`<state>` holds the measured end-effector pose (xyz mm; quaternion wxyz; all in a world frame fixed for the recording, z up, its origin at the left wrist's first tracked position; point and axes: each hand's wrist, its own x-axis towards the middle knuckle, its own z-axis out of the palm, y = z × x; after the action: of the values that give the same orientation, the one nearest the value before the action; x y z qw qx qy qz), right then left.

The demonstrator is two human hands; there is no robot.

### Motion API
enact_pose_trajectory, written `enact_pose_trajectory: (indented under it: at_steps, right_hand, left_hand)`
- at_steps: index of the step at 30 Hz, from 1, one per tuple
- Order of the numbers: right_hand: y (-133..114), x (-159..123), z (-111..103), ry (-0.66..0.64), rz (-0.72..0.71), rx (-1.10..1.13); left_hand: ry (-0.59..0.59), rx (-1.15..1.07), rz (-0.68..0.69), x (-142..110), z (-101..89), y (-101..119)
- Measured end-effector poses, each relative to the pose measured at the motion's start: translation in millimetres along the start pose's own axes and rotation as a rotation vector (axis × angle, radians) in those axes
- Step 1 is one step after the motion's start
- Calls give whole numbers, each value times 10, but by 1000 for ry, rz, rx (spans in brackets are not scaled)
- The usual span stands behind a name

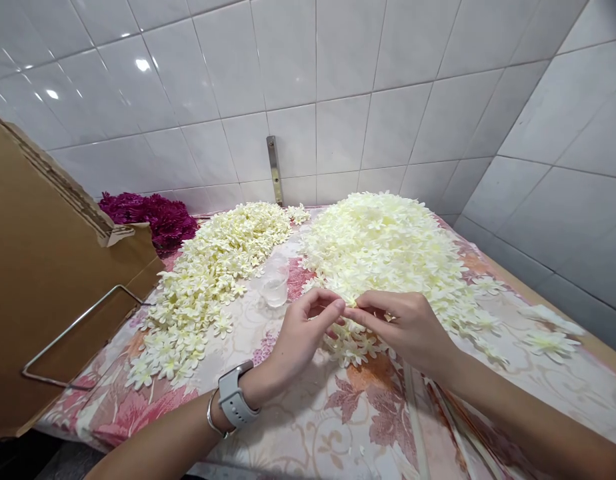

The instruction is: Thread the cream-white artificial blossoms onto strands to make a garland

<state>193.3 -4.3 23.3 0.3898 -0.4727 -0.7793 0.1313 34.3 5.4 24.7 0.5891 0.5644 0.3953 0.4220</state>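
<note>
My left hand (315,317), with a watch and a bangle on its wrist, is closed in a pinch over the front of the larger heap of pale cream flowers (383,247). My right hand (405,323) meets it there, thumb and forefinger also pinched. A small yellowish-white flower part (352,304) shows at the right fingertips; what lies between the left fingers is mostly hidden. Loose cream flowers lie just under both hands. Left of them stands a small clear plastic cup (275,291).
A second heap of smaller cream flowers (208,280) spreads along the left. Purple flowers (163,217) sit behind a cardboard box (53,280) with a wire handle. Several stacked petals (551,340) lie at right on the floral tablecloth (313,427). A tiled wall (343,133) closes the back.
</note>
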Motion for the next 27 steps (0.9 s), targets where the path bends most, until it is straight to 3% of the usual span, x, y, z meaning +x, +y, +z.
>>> enact_pose_trajectory:
  at_steps: [4, 9, 15, 19, 27]
  right_hand:
    - [-17, 0, 8, -39, 86, 89]
    - [-22, 28, -33, -171, 312, 438]
    - [-8, 55, -50, -40, 358, 528]
    - [7, 48, -26, -48, 330, 547]
    - [23, 50, -39, -71, 365, 589]
  left_hand:
    - [10, -18, -11, 4, -7, 25]
    - [50, 26, 53, 15, -35, 9]
    - [147, 52, 118, 21, -47, -23]
    - [47, 109, 129, 23, -46, -29]
    - [20, 86, 122, 22, -51, -30]
